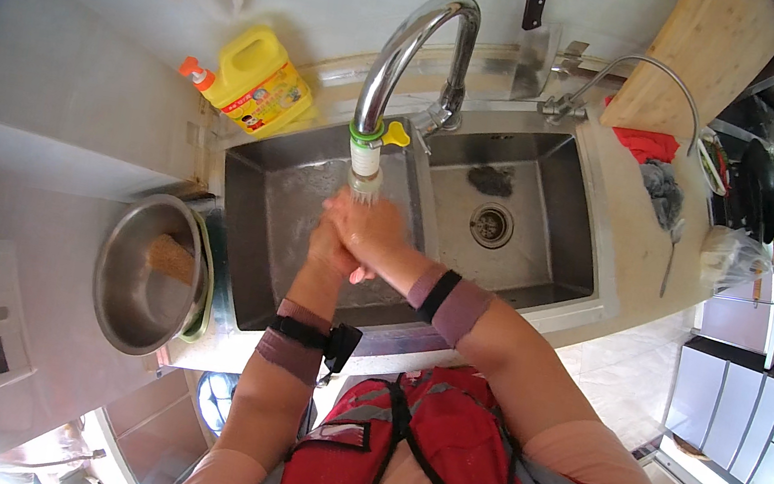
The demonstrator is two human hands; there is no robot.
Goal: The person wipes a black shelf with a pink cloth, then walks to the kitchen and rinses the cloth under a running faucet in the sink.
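Note:
Under the spray head (364,176) of a chrome gooseneck faucet (384,67), my two hands are pressed together and wet. My right hand (377,229) lies across the top, blurred by motion. Beneath it, partly covered, is my left hand (332,242), with some fingertips showing below the right hand. No object shows between them; the exact finger positions are hidden. Water falls from the spray head onto the right hand. Both hands are over the left basin (283,225) of a stainless steel double sink. A yellow lever (396,134) sticks out beside the faucet's green collar.
The right basin (532,212) has a drain strainer (491,225) and a dark scouring pad (491,179). Left stand a yellow detergent jug (260,85) and a steel bowl (141,309). A cleaver (533,64), a small curved tap (658,63) and a wooden cutting board (697,56) are at the back right.

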